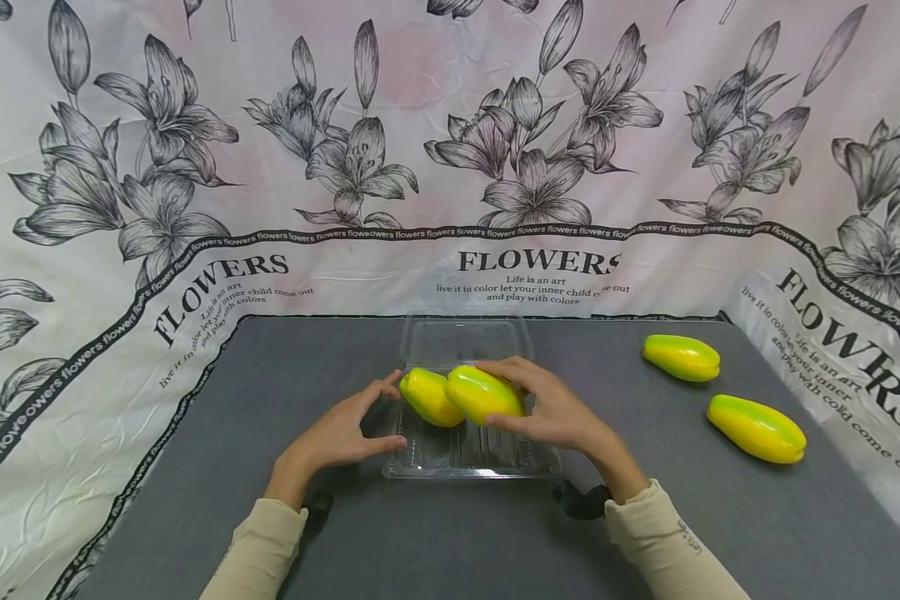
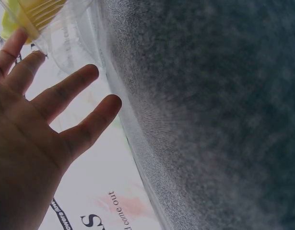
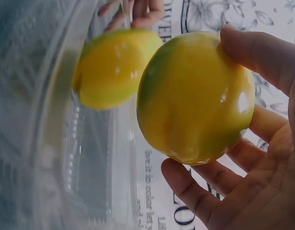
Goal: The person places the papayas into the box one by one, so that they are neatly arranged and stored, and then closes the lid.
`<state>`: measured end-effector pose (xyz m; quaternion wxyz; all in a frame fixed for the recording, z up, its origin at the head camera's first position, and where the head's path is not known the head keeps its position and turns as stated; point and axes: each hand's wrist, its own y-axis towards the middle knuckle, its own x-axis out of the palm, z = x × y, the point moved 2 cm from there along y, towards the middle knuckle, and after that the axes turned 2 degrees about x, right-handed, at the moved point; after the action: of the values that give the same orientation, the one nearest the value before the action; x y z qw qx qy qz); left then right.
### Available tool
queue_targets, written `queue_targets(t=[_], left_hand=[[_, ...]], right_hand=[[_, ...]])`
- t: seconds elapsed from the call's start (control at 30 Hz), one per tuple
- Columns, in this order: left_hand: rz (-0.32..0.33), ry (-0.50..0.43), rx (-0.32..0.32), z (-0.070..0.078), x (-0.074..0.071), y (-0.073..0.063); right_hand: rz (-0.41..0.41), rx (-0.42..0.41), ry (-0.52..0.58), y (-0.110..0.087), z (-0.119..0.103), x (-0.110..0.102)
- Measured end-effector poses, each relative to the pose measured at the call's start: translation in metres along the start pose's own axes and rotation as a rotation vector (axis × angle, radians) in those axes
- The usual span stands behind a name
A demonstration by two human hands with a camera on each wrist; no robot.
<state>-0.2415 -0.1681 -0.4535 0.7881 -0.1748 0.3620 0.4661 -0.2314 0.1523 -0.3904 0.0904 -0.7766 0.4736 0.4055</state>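
My right hand (image 1: 551,406) grips a glossy yellow-green papaya (image 1: 483,395) between thumb and fingers, over a clear plastic box (image 1: 487,457). In the right wrist view this held papaya (image 3: 195,98) is near the camera, with thumb on one side and fingers on the other. Another papaya (image 1: 429,398) lies in the box, partly hidden behind the held one. My left hand (image 1: 345,427) is at the box's left side, fingers spread and holding nothing. The left wrist view shows its fingers (image 2: 65,91) by the clear wall; whether they touch it I cannot tell.
Two more papayas, one farther back (image 1: 681,358) and one nearer (image 1: 757,429), lie on the right of the grey tabletop (image 1: 217,433). The box's clear lid (image 1: 465,340) stands raised at its back. A flower-printed cloth (image 1: 390,275) hangs behind and along both sides.
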Motion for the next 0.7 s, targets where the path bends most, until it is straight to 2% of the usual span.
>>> queue_targets(t=[0.17,0.53,0.7], left_hand=[[0.000,0.004,-0.004,0.000,0.000,0.000],[0.000,0.006,0.006,0.002,-0.001,0.000],[-0.002,0.009,0.015,0.002,-0.001,0.000]], right_hand=[[-0.020,-0.029,-0.019,0.005,-0.008,0.011],[-0.067,-0.003,-0.022,0.009,-0.017,0.033],[-0.083,-0.022,-0.017,0.011,-0.021,0.040]])
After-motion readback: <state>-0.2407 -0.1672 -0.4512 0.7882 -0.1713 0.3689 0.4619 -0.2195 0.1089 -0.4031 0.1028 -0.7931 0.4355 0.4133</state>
